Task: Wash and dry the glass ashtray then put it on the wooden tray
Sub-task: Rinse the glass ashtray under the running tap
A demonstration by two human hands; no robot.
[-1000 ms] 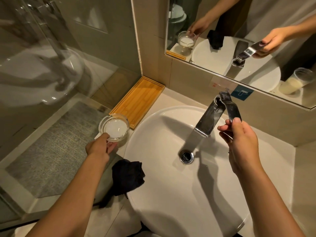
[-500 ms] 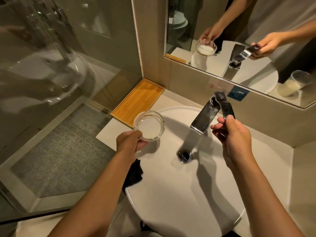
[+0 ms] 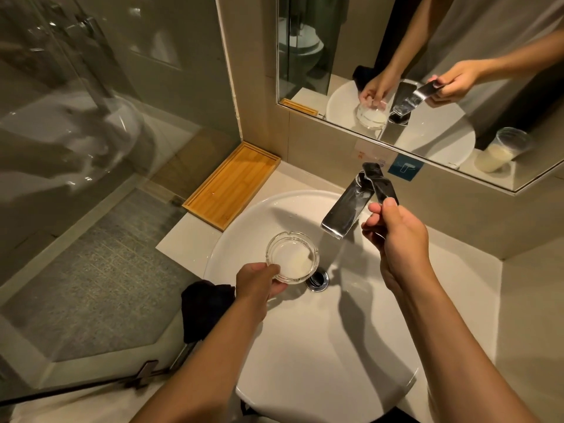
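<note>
Step in hand looks like starting the rinse: best to slide the ashtray under the spout before lifting the lever, and open gently to limit splash. Left hand pinches the ashtray's near rim, holding it level over the basin beside the drain. Right hand is closed on the lever tip, forearm reaching in from lower right; tray sits bare at back left.

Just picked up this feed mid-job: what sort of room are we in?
Most likely a bathroom, perhaps a hotel's: a white basin with a chrome tap, a wall mirror above it, and a glass shower screen to the left.
</note>
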